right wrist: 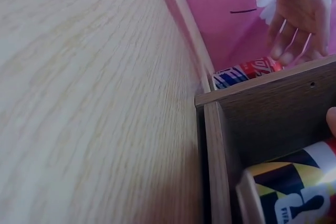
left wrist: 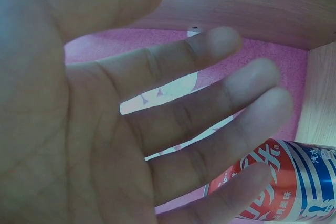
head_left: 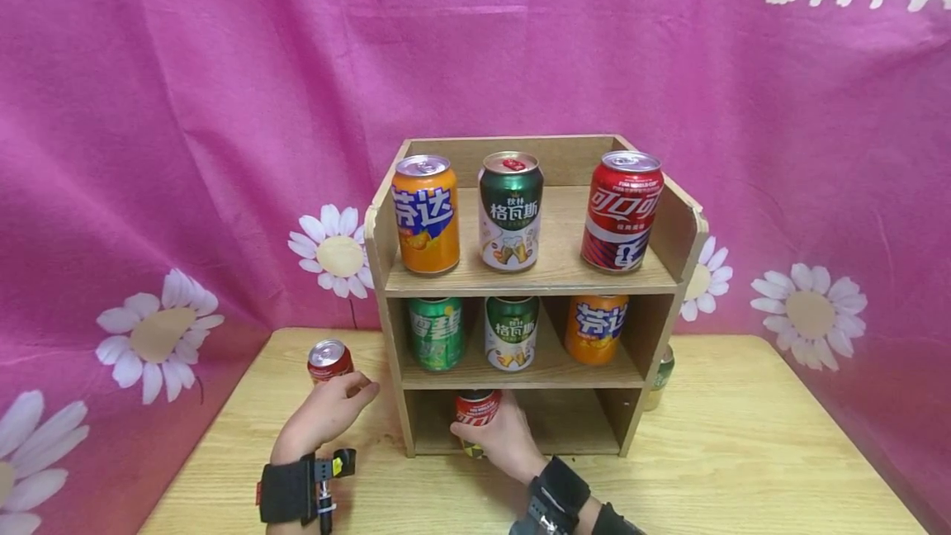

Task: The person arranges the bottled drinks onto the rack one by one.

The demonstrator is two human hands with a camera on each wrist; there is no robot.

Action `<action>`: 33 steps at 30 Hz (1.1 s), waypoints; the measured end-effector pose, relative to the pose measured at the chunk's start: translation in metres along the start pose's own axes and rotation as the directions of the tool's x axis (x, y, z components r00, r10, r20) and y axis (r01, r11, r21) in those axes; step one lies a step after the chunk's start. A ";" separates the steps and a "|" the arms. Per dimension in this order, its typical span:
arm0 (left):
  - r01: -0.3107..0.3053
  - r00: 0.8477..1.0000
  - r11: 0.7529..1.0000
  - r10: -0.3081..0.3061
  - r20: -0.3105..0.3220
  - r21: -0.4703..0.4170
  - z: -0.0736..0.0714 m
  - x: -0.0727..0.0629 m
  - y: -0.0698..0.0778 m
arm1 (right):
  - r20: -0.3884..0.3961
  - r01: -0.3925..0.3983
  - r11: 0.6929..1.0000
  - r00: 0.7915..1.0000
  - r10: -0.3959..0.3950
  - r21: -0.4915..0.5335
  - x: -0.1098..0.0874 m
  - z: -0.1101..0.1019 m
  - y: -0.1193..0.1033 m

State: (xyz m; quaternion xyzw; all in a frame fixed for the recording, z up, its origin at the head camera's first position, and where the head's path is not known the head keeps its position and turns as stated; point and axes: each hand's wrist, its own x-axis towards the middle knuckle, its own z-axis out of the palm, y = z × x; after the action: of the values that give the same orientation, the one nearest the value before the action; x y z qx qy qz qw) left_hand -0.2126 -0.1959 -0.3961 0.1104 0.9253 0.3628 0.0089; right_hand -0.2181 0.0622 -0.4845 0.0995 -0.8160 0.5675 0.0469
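Note:
My right hand (head_left: 508, 440) grips a red cola can (head_left: 475, 409) in the left part of the shelf's bottom compartment. In the right wrist view, the can's yellow-and-black patterned lower end (right wrist: 294, 184) shows, with only a fingertip (right wrist: 332, 121) at the frame's edge. Left of the shelf, my left hand (head_left: 327, 415) hovers in front of another red cola can (head_left: 329, 356). Its fingers (left wrist: 178, 127) are spread and hold nothing. That second can stands on the table, partly hidden behind the hand.
A wooden three-level shelf (head_left: 535, 281) stands mid-table. Its top holds an orange can (head_left: 427, 225), a green-white can (head_left: 510, 221) and a red can (head_left: 624, 217). On the middle level are green (head_left: 437, 337), green-white (head_left: 511, 337) and orange (head_left: 596, 333) cans. Another can (head_left: 660, 382) stands behind the right side.

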 end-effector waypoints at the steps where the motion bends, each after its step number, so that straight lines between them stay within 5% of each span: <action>1: -0.001 1.000 1.000 0.001 0.000 -0.002 0.000 0.000 0.000 | -0.008 0.004 1.000 1.000 -0.004 -0.005 0.001 0.001 0.000; 15: 0.001 1.000 1.000 -0.001 -0.013 0.020 -0.002 0.002 0.000 | -0.043 0.020 1.000 0.999 -0.019 0.017 0.010 0.010 -0.004; 33: -0.034 0.999 0.998 0.035 -0.023 0.052 0.000 0.000 0.002 | -0.173 -0.061 0.992 0.984 0.041 -0.110 0.014 0.027 -0.005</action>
State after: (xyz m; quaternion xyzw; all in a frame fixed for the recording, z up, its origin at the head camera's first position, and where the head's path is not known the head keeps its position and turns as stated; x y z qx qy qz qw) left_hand -0.2121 -0.1950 -0.3949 0.1221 0.9323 0.3402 -0.0110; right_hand -0.2298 0.0337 -0.4869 0.0268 -0.8427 0.5268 0.1078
